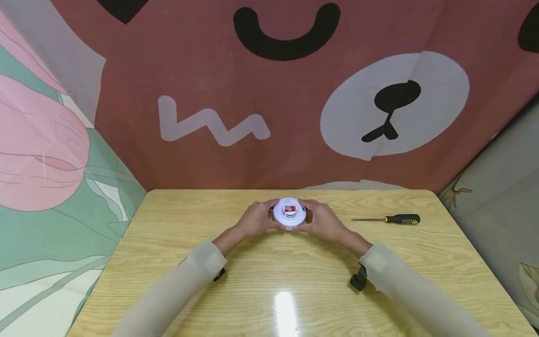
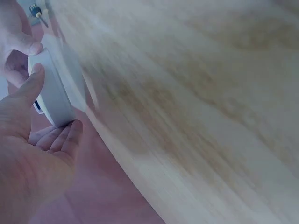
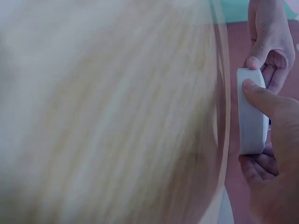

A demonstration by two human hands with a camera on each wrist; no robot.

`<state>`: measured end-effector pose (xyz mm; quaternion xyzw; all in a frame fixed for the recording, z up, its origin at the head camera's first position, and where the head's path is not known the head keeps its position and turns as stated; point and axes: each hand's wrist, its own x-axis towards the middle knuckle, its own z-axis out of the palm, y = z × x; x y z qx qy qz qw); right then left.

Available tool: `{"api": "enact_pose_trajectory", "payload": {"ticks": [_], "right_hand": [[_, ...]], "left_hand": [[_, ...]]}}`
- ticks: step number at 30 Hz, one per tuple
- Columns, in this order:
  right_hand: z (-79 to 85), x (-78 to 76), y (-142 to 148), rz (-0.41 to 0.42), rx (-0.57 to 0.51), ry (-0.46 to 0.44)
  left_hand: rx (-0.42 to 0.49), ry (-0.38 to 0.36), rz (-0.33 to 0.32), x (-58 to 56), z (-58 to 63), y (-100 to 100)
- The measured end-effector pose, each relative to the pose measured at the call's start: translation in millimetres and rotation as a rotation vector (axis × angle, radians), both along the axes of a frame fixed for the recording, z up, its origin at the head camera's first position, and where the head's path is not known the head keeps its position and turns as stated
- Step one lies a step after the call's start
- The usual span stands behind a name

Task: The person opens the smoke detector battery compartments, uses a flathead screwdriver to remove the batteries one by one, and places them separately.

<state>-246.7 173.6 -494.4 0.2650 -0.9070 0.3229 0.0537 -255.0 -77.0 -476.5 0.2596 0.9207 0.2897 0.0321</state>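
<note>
A round white smoke detector [image 1: 289, 220] with a red and white label on its face is between both hands near the table's far edge. My left hand [image 1: 255, 218] grips its left rim, thumb on the near side and fingers round the far side. The right hand [image 1: 323, 221] holds the opposite rim in the same way. In the left wrist view the detector's pale side wall [image 2: 55, 95] shows between thumb and fingers. The right wrist view has the detector [image 3: 252, 112] edge-on, close over the table, with both thumbs on its near edge.
A screwdriver [image 1: 402, 219] with a black and yellow handle lies on the wooden table [image 1: 269, 267] to the right of the hands, its shaft towards them. Behind the table's far edge hangs a reddish-brown printed cloth [image 1: 202, 164]. Printed cloths also flank both sides.
</note>
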Motion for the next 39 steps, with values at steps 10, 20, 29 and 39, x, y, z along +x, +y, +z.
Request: {"api": "enact_pose_trajectory", "payload": {"ticks": [10, 20, 29, 39], "right_hand": [[1.5, 29.9, 3, 0.011, 0.012, 0.011], [-8.7, 41.5, 6, 0.033, 0.025, 0.032], [-14.1, 45.1, 6, 0.049, 0.05, 0.027], [-7.6, 38.2, 20, 0.189, 0.138, 0.148]], "left_hand": [[-0.046, 0.036, -0.061, 24.7, 0.9, -2], [-0.097, 0.06, -0.096, 33.9, -7.8, -1], [-0.113, 0.053, -0.114, 38.5, -10.3, -2], [-0.142, 0.138, -0.167, 41.5, -12.7, -8]]}}
